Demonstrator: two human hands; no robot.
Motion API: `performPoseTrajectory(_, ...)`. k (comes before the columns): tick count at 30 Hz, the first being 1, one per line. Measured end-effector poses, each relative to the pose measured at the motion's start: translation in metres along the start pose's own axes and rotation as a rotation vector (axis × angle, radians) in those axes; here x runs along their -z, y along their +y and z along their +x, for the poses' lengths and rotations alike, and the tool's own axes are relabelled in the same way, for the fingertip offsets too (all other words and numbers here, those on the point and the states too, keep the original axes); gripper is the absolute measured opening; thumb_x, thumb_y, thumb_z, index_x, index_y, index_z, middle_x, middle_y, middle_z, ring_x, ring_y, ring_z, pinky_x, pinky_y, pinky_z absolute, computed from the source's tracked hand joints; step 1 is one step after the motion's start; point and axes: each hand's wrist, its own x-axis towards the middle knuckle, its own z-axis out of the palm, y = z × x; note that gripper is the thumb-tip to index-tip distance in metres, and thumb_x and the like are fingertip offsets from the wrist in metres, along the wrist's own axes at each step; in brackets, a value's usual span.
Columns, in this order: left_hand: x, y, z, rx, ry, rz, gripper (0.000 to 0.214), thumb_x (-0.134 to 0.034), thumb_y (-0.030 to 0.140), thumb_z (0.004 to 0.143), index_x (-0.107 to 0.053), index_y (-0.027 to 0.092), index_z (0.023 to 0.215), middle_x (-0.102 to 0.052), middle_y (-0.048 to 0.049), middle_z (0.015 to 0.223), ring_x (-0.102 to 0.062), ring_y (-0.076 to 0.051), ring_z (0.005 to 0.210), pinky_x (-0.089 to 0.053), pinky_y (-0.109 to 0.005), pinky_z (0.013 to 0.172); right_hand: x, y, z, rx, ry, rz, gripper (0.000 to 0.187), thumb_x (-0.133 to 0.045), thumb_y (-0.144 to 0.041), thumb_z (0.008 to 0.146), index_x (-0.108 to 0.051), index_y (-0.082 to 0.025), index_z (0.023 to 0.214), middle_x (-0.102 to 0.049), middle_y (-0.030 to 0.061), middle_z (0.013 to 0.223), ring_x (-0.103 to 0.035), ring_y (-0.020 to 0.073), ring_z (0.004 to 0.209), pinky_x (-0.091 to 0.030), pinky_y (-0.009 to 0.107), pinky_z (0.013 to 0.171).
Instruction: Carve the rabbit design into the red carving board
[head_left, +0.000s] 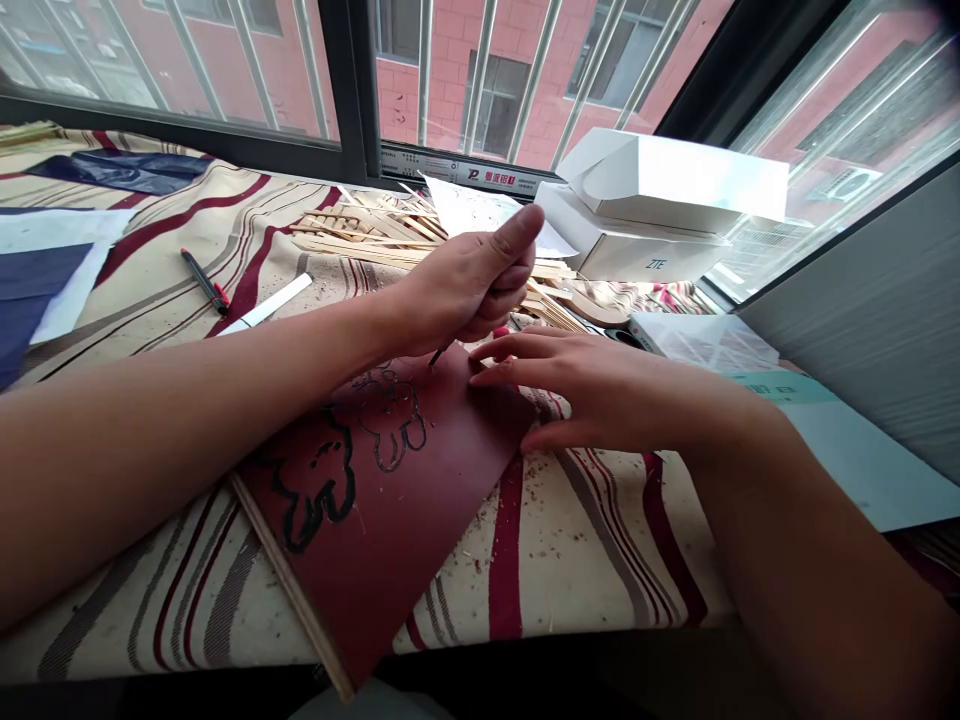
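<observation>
A dark red wooden board [420, 520] lies slanted on the striped cloth, its light layered edge facing me. Black cartoon-like outlines [319, 490] are cut or drawn on its surface. Closed in a fist over the board's far part, my left hand [480, 285] grips a thin dark-tipped tool [441, 354]; its tip comes down at the board and the fist hides the handle. My right hand [555, 385] is open, fingers spread, with the fingertips at the board's right edge. Small crumbs of wood [517, 520] are scattered on the cloth beside the board.
Thin wooden strips [367, 230] and a paper sheet [469, 210] are heaped by the window. A white box [637, 230] stands behind my right hand. A black-and-red pen [204, 282] and a white strip [270, 303] lie left. A pale green-and-white package [825, 430] is at right.
</observation>
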Motion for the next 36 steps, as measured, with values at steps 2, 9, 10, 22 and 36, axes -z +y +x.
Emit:
performPoseTrajectory(2, 0.001, -0.003, 0.003, -0.003, 0.017, 0.017, 0.068, -0.031, 0.053, 0.119, -0.037, 0.020, 0.059, -0.023, 0.0067, 0.048, -0.014, -0.003, 0.036, -0.006, -0.019, 0.038, -0.001, 0.000, 0.002, -0.006, -0.002, 0.006, 0.062, -0.081, -0.040, 0.097, -0.066, -0.023, 0.155, -0.063, 0.0166, 0.160, -0.060, 0.0407, 0.146, -0.055, 0.061, 0.117)
performPoseTrajectory(9, -0.004, -0.022, 0.003, -0.419, 0.414, 0.002, 0.069, -0.068, 0.066, 0.103, -0.037, 0.021, 0.059, -0.026, 0.0040, 0.052, -0.020, -0.007, 0.049, -0.011, -0.028, 0.043, -0.003, 0.005, 0.003, 0.031, 0.012, 0.027, 0.060, -0.082, -0.039, 0.097, -0.067, -0.021, 0.153, -0.063, 0.0179, 0.160, -0.063, 0.0396, 0.143, -0.056, 0.060, 0.117)
performPoseTrajectory(10, -0.005, -0.024, 0.002, -0.451, 0.449, -0.037, 0.069, -0.069, 0.066, 0.102, -0.036, 0.021, 0.060, -0.025, 0.0041, 0.053, -0.018, -0.008, 0.051, -0.010, -0.029, 0.044, -0.003, 0.006, 0.003, 0.040, 0.015, 0.023, 0.059, -0.081, -0.040, 0.098, -0.067, -0.021, 0.153, -0.063, 0.0172, 0.160, -0.064, 0.0387, 0.143, -0.056, 0.059, 0.117)
performPoseTrajectory(22, 0.010, 0.001, -0.002, -0.025, 0.142, -0.116, 0.067, -0.038, 0.056, 0.117, -0.035, 0.020, 0.061, -0.021, 0.0072, 0.048, -0.014, -0.003, 0.036, -0.007, -0.019, 0.039, -0.007, 0.014, 0.003, 0.086, 0.046, -0.012, 0.064, -0.077, -0.050, 0.101, -0.064, -0.022, 0.157, -0.064, 0.0186, 0.159, -0.066, 0.0390, 0.140, -0.056, 0.057, 0.114)
performPoseTrajectory(36, -0.001, -0.012, -0.003, -0.262, 0.448, -0.059, 0.064, -0.050, 0.059, 0.112, -0.035, 0.023, 0.061, -0.024, 0.0050, 0.051, -0.017, -0.008, 0.043, -0.011, -0.026, 0.042, -0.008, 0.017, 0.003, 0.123, 0.053, -0.003, 0.062, -0.075, -0.054, 0.102, -0.065, -0.025, 0.156, -0.064, 0.0150, 0.161, -0.065, 0.0364, 0.141, -0.056, 0.054, 0.115)
